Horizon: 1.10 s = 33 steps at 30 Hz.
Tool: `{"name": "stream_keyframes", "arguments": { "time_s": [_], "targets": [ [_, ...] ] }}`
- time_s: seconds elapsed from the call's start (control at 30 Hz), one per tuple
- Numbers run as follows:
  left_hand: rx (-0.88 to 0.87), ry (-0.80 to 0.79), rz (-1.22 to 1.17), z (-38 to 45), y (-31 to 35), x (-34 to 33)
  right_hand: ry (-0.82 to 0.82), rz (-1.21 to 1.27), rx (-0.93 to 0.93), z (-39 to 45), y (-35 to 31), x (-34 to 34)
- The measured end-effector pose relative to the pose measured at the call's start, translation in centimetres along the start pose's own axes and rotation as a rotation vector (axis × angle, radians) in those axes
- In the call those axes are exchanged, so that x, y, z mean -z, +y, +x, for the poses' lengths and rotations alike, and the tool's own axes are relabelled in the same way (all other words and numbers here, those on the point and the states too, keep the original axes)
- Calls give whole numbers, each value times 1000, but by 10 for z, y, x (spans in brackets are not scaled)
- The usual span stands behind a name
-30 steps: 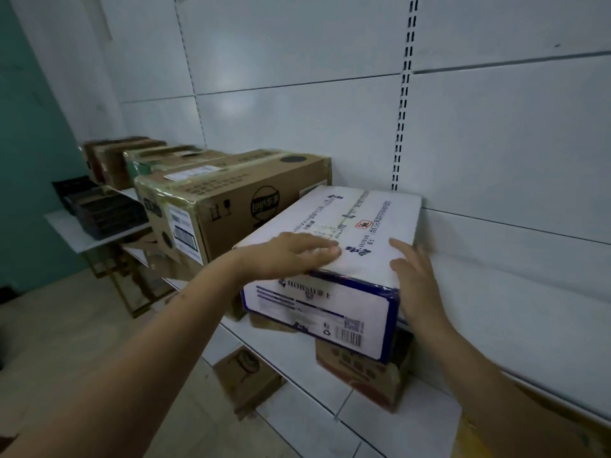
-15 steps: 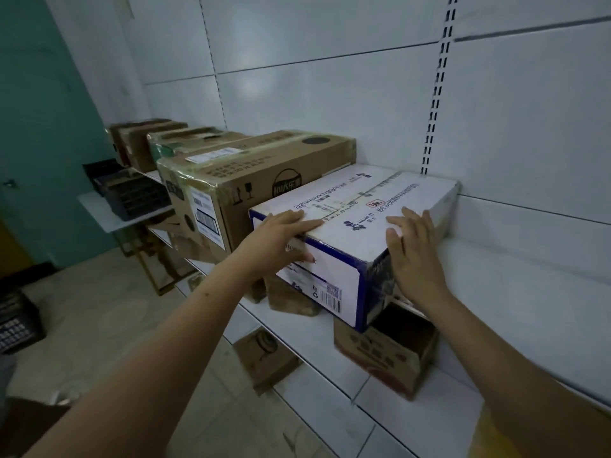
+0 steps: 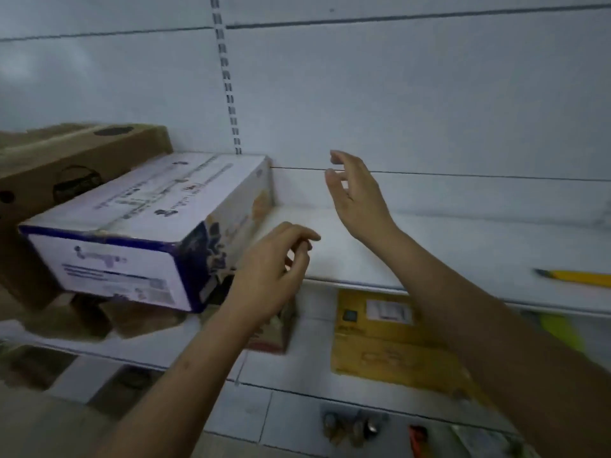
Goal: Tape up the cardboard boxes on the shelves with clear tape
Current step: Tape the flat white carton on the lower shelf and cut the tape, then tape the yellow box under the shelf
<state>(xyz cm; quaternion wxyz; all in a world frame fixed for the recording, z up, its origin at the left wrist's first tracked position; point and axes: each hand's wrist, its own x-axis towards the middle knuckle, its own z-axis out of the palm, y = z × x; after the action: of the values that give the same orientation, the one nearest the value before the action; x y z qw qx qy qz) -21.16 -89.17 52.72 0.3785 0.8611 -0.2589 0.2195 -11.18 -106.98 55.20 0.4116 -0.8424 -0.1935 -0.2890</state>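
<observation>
White cardboard box with blue edging (image 3: 145, 233) sits on white upper shelf (image 3: 429, 246), beside brown carton (image 3: 66, 166). Left hand (image 3: 267, 276), right hand (image 3: 357, 193): fingers loosely curled, empty, clear of box. Box judged stiff, moderately light; grip opposite long sides. Corner looks scuffed.

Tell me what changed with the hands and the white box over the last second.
Both hands let go of the white box: the left hand now hangs just off its right end, and the right hand has lifted away over the bare shelf. Both are empty. The box itself was pushed back against the wall. It still sits beside the brown box.
</observation>
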Motion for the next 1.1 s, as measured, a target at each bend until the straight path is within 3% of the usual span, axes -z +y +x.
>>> {"name": "stream_keyframes", "arguments": {
  "time_s": [0.27, 0.4, 0.5, 0.57, 0.67, 0.77, 0.87, 1.0, 1.1],
  "targets": [
    [-42, -517, -274, -59, 36, -229, 224, -405, -146, -158, 94, 192],
    [-24, -638, -327, -82, 72, -312, 407, -526, -234, -234, 130, 272],
    [77, -669, -293, -91, 80, -364, 468, -626, -253, -285, 152, 296],
    [180, -670, -212, -93, 70, -393, 416, -677, -308, -319, 178, 290],
    [382, -646, -57, -98, 50, -421, 242, -592, -642, -366, 237, 263],
    [517, -656, 103, -100, 30, -442, -156, -391, -889, -401, 307, 219],
    [647, -655, 107, -95, 23, -457, -464, -214, -911, -401, 352, 177],
    [817, -637, 32, -95, 28, -469, -534, -118, -942, -387, 398, 126],
    [1038, -539, -144, -103, 33, -469, -542, -132, -942, -389, 406, 97]
  ]
}}
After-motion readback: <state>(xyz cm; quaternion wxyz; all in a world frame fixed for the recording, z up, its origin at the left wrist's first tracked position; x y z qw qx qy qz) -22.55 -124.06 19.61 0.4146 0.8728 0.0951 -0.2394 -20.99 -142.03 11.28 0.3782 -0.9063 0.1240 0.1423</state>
